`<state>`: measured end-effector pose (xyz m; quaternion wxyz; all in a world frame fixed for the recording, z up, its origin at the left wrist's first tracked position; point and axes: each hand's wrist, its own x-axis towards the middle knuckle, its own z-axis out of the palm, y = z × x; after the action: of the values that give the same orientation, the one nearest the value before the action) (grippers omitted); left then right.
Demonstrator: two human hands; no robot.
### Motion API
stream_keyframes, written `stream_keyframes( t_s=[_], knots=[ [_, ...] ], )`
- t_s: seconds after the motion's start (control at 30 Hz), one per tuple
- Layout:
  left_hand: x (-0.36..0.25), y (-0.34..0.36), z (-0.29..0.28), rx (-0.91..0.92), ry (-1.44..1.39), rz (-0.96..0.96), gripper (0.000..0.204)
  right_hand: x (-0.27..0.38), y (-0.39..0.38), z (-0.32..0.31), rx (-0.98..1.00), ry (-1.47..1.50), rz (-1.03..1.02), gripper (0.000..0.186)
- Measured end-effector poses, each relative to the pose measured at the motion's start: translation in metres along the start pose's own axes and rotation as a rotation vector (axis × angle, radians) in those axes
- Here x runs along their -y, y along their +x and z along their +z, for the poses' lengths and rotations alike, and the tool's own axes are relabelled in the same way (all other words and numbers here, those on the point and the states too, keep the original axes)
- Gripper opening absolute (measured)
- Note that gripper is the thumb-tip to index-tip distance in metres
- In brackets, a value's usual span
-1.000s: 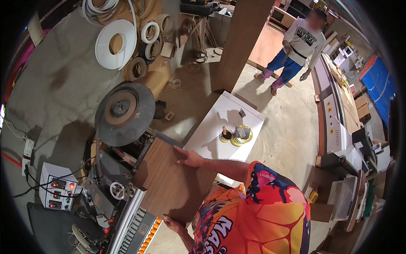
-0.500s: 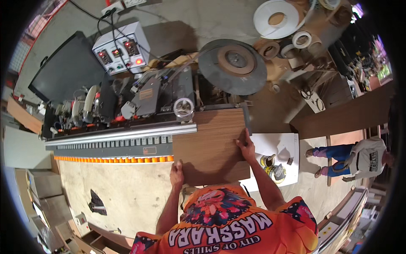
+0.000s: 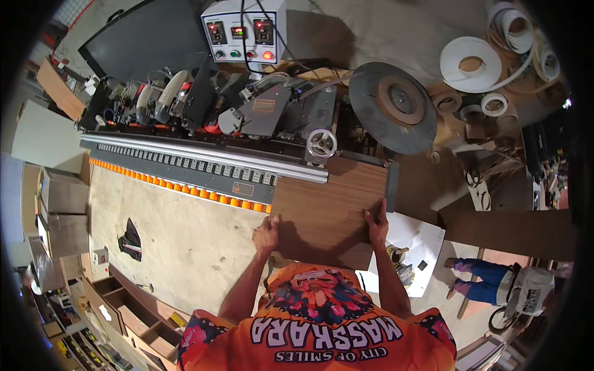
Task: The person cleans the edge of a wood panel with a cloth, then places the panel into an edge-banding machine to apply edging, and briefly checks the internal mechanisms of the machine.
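Observation:
A flat brown wood-grain board (image 3: 322, 213) lies with its far part on the end of a long edge-banding machine (image 3: 247, 157), partly under the metal rail. Its near part juts out toward my body. My left hand (image 3: 266, 235) is closed on the board's left edge, close to the orange rollers. On the right edge, my right hand (image 3: 377, 226) grips with thumb and index finger on the top face; its other fingers are partly hidden. A silver handwheel (image 3: 322, 144) stands just beyond the board.
A dark reel of edge tape (image 3: 396, 105) sits on the machine's far right. Behind it is a white control box (image 3: 244, 31) with lit displays. White tape rolls (image 3: 470, 63) lie farther right. Below them a white panel (image 3: 427, 241) carries cans, and another person (image 3: 495, 281) stands at right.
My view has turned, so the machine appears tilted and farther right. Against the machine, the board seems to have slid slightly left. Both hands stay on its edges.

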<state>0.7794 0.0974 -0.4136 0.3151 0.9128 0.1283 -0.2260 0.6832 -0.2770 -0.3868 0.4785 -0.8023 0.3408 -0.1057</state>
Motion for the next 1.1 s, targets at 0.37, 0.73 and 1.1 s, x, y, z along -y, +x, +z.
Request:
stream_keyframes(
  t_s=[0.37,0.73,1.1],
  knots=[
    [0.007,0.002,-0.003,0.006,-0.051,-0.031,0.079,0.002,0.000,0.007,0.006,-0.024,0.009,0.092],
    [0.005,0.006,-0.041,0.009,-0.132,-0.004,0.085,0.006,-0.006,0.035,-0.012,-0.070,-0.141,0.088],
    [0.005,0.014,-0.075,0.048,-0.116,-0.041,0.089,0.009,-0.011,0.057,0.082,0.066,-0.032,0.090]
  ],
)
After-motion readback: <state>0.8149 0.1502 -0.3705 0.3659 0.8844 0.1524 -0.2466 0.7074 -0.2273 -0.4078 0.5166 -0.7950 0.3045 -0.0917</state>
